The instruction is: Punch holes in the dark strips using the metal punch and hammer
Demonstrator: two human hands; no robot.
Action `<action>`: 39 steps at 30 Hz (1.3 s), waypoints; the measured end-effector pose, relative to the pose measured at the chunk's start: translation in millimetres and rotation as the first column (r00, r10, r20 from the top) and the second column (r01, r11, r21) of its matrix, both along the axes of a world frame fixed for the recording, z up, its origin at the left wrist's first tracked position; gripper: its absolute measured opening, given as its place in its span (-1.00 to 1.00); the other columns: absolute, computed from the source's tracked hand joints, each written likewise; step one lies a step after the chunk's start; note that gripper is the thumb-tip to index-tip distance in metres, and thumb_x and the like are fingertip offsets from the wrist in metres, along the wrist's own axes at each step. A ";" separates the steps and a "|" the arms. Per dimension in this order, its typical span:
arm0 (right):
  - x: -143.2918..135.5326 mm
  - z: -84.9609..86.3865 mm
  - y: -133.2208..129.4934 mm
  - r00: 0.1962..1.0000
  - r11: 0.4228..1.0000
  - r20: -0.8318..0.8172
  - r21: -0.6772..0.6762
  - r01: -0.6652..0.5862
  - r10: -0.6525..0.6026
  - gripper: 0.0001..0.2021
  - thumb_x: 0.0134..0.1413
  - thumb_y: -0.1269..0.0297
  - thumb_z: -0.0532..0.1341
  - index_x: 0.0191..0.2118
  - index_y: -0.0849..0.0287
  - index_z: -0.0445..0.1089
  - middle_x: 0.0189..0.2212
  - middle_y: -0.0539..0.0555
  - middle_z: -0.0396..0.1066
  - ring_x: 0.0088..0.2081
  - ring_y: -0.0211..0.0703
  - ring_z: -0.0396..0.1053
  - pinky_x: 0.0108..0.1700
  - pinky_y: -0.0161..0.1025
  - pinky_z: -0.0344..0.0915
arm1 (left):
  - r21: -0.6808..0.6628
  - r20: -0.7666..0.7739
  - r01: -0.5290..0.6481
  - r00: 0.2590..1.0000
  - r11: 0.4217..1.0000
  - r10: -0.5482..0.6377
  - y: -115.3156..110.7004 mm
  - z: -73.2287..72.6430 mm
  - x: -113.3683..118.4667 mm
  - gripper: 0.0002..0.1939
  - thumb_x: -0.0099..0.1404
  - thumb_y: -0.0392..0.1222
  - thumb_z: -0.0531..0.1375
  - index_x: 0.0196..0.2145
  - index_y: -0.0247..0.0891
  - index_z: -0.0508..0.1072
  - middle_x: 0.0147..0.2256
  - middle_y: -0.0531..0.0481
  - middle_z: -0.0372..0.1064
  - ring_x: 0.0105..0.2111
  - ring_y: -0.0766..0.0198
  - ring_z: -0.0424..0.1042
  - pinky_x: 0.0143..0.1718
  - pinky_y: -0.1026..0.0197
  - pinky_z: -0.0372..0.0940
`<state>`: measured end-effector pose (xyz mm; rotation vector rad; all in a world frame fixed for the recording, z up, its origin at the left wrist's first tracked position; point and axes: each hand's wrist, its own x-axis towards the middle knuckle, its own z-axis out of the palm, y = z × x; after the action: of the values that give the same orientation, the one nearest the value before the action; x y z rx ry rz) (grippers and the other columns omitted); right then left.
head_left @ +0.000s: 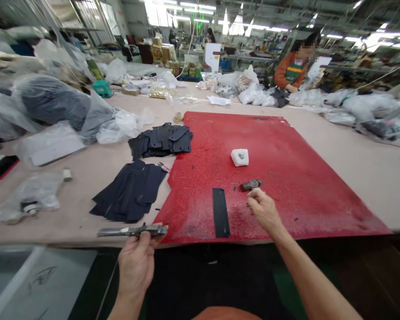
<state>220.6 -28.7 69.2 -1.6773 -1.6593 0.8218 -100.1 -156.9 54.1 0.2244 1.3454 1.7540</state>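
My left hand (137,260) is closed around a long metal tool (133,231) at the table's front edge. On the red mat, my right hand (264,208) has its fingers curled at the handle of a hammer (251,185), whose head points away from me. A black strip (221,212) lies flat on the mat between my hands. Beyond it sits a white block (240,157) with small metal pieces on top. Left of the mat are two piles of dark cut pieces, a nearer one (130,191) and a farther one (163,140).
The red mat (270,138) covers the middle of the pale table (360,133). Plastic-wrapped bundles (53,102) crowd the left side. Clear bags (253,86) line the far edge, where a person in orange (291,69) works. A small white bottle (67,174) stands at left.
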 end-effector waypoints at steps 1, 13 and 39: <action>30.3 -2.9 12.0 0.983 0.997 0.165 0.018 0.079 -0.081 -0.79 0.06 0.18 0.08 -0.34 0.16 0.40 -0.56 0.02 0.40 -0.49 -0.16 0.36 -0.40 -0.26 0.22 | 0.017 -0.045 0.041 0.998 0.999 -0.040 10.6 -0.1 8.3 -0.67 0.00 -0.15 0.42 -0.32 -0.32 0.44 -0.41 -0.01 0.54 -0.41 0.14 0.55 -0.22 0.01 0.48; 77.7 -34.5 31.8 0.745 0.971 0.651 0.237 -0.019 -0.145 -0.65 0.21 0.22 0.06 0.02 0.26 0.39 0.04 0.33 0.36 0.05 0.12 0.31 0.04 0.00 0.18 | -0.160 -0.683 0.409 0.611 0.898 -0.400 123.9 -16.3 92.8 -0.88 0.23 -0.21 0.20 -0.34 -0.31 0.51 -0.38 -0.02 0.51 -0.34 0.23 0.46 -0.22 0.22 0.33; -31.6 -59.7 -20.9 0.770 0.849 0.478 0.087 -0.521 0.423 -0.28 0.14 -0.03 0.14 0.33 0.22 0.06 0.36 0.19 -0.06 0.35 0.22 -0.16 0.32 0.25 -0.28 | -0.184 -0.859 0.611 0.280 0.770 -0.428 168.8 -54.7 112.1 -0.84 0.30 -0.28 0.13 -0.22 -0.23 0.51 -0.22 -0.03 0.57 -0.17 0.23 0.54 -0.04 0.17 0.40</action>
<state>189.0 -49.7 9.5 -1.3636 -2.4669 0.4585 12.0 11.9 -0.6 1.7109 1.4863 1.1160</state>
